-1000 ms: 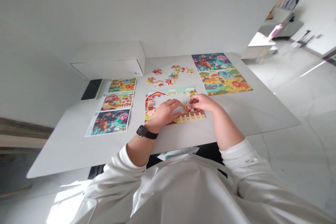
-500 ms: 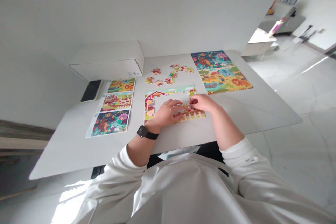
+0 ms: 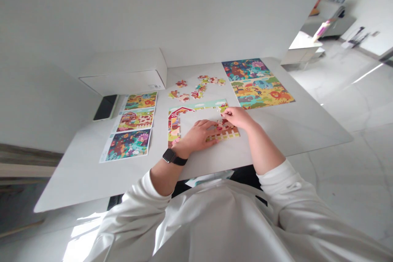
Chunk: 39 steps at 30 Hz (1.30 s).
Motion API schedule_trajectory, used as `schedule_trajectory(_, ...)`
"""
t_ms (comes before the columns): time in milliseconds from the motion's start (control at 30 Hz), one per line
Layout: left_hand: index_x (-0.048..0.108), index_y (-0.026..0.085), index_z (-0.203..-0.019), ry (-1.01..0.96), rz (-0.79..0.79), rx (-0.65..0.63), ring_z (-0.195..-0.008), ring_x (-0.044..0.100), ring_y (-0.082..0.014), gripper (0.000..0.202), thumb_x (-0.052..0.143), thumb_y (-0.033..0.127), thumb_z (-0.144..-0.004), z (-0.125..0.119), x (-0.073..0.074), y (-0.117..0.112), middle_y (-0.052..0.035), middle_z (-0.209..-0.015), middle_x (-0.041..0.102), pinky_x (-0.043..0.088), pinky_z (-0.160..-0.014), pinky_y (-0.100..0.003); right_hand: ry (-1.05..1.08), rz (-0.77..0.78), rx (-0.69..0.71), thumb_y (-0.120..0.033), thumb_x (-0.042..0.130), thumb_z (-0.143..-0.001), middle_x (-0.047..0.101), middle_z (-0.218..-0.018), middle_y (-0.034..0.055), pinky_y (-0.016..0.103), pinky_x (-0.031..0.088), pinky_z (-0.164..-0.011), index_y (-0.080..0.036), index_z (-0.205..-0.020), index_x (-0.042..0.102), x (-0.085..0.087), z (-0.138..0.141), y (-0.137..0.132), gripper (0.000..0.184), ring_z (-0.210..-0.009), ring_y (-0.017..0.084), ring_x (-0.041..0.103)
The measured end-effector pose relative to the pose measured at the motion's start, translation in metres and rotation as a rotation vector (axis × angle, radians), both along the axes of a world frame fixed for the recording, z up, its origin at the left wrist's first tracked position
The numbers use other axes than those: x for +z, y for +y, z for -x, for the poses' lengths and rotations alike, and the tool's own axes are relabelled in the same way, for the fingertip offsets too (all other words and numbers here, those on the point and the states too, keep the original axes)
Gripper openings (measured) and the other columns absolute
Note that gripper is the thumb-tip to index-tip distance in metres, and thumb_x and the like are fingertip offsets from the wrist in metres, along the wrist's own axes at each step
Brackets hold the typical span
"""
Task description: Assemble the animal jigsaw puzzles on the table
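A farm jigsaw puzzle (image 3: 172, 116) lies in front of me, its border joined around a bare white middle, with a barn at its left and a fence along the bottom. My left hand (image 3: 199, 136) rests over the lower part, fingers stretched out flat, touching the pieces there. At the right side of the puzzle, my right hand (image 3: 238, 117) has its fingertips pinched together just above the border; whatever they hold is too small to make out. Beyond the puzzle lie several loose jigsaw pieces (image 3: 197, 92), some of them joined.
Two finished-looking animal pictures (image 3: 262, 92) lie at the back right. On the left are a printed sheet of three pictures (image 3: 135, 120), a phone (image 3: 105, 107) and a white box (image 3: 123, 80) against the wall. The table's front edge is close to my body.
My right hand has lifted slightly up and away from the piece area at the lower right. My left hand has shifted a little to the right and nearer to me.
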State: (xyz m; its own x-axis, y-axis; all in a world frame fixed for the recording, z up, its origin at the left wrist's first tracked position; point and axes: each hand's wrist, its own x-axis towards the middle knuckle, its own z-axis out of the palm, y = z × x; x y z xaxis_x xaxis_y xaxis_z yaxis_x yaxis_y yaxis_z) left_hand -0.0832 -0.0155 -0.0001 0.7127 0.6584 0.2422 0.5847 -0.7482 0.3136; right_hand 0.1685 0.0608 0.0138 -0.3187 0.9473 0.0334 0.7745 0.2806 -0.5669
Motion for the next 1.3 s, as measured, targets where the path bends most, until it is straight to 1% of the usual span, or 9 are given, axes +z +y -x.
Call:
schedule_trajectory(200,0.074,0.036,-0.144,-0.004,0.023,0.003,-0.14,0.059,-0.0333,0.042,0.068,0.045,-0.103,0.0,0.001,0.0,-0.0092,-0.154,0.065,0.045,-0.121,-0.056,0.031,0.037,0.067,-0.02,0.078,-0.09,0.085,-0.093,0.0035,0.03,0.052,-0.077,-0.027,-0.098,0.085,-0.004,0.0,0.0,0.012,-0.085,0.022,0.077)
schedule_trajectory(467,0.073,0.035,-0.145,0.002,0.016,0.009,-0.141,0.058,-0.0344,0.045,0.072,0.044,-0.101,-0.001,0.001,-0.001,-0.0103,-0.155,0.063,0.044,-0.122,-0.057,0.039,0.099,0.188,-0.017,0.083,-0.081,0.081,-0.085,0.0019,0.028,0.049,-0.073,-0.024,-0.086,0.082,-0.002,0.001,-0.001,0.008,-0.078,0.019,0.072)
schedule_trajectory(600,0.067,0.033,-0.151,-0.023,0.032,0.038,-0.143,0.057,-0.036,0.056,0.077,0.046,-0.097,-0.001,-0.001,0.0,-0.0122,-0.158,0.059,0.045,-0.123,-0.056,0.207,0.225,0.157,-0.016,0.08,-0.082,0.078,-0.081,0.0006,0.027,0.05,-0.07,-0.021,-0.088,0.077,-0.003,0.0,-0.001,0.008,-0.075,0.017,0.071)
schedule_trajectory(700,0.057,0.028,-0.158,-0.127,0.044,0.068,-0.145,0.056,-0.0356,0.07,0.079,0.047,-0.095,0.003,-0.002,0.003,-0.0156,-0.159,0.056,0.046,-0.123,-0.053,0.356,0.343,0.126,-0.022,0.081,-0.083,0.075,-0.077,-0.0004,0.027,0.051,-0.067,-0.021,-0.088,0.075,-0.001,-0.002,0.0,0.008,-0.071,0.016,0.069)
schedule_trajectory(767,0.053,0.024,-0.159,-0.213,0.037,0.081,-0.145,0.057,-0.0342,0.072,0.079,0.045,-0.095,0.009,-0.002,0.006,-0.0169,-0.157,0.058,0.048,-0.123,-0.051,0.446,0.37,0.095,-0.028,0.084,-0.081,0.075,-0.079,0.0,0.027,0.051,-0.067,-0.021,-0.088,0.075,0.002,-0.004,0.0,0.013,-0.071,0.016,0.068)
schedule_trajectory(900,0.054,0.023,-0.154,-0.276,0.022,0.133,-0.141,0.061,-0.0341,0.071,0.083,0.038,-0.091,0.022,0.003,0.009,-0.0165,-0.15,0.062,0.051,-0.12,-0.051,0.61,0.346,0.05,-0.038,0.088,-0.079,0.076,-0.083,0.002,0.028,0.054,-0.072,-0.021,-0.089,0.074,0.002,0.001,-0.002,0.025,-0.076,0.017,0.069)
schedule_trajectory(967,0.056,0.024,-0.152,-0.275,0.031,0.158,-0.139,0.062,-0.0339,0.07,0.084,0.035,-0.089,0.026,0.006,0.009,-0.0153,-0.148,0.064,0.052,-0.119,-0.051,0.642,0.329,0.047,-0.042,0.087,-0.08,0.075,-0.083,0.002,0.029,0.054,-0.071,-0.022,-0.092,0.074,0.0,0.008,-0.005,0.027,-0.074,0.018,0.068)
schedule_trajectory(1100,0.058,0.024,-0.149,-0.261,0.038,0.207,-0.137,0.063,-0.0321,0.061,0.077,0.025,-0.091,0.028,0.007,0.01,-0.0132,-0.146,0.067,0.052,-0.119,-0.051,0.58,0.262,0.051,-0.041,0.081,-0.084,0.074,-0.082,0.0008,0.029,0.051,-0.066,-0.022,-0.094,0.076,-0.005,0.029,-0.01,0.022,-0.072,0.018,0.065)
schedule_trajectory(1300,0.063,0.022,-0.144,-0.174,0.023,0.34,-0.13,0.067,-0.0305,0.05,0.066,0.016,-0.094,0.025,-0.003,0.019,-0.0117,-0.137,0.073,0.054,-0.115,-0.049,0.422,0.095,0.048,-0.027,0.076,-0.088,0.078,-0.086,0.0001,0.03,0.05,-0.074,-0.022,-0.091,0.076,-0.01,0.049,-0.009,0.006,-0.076,0.017,0.067)
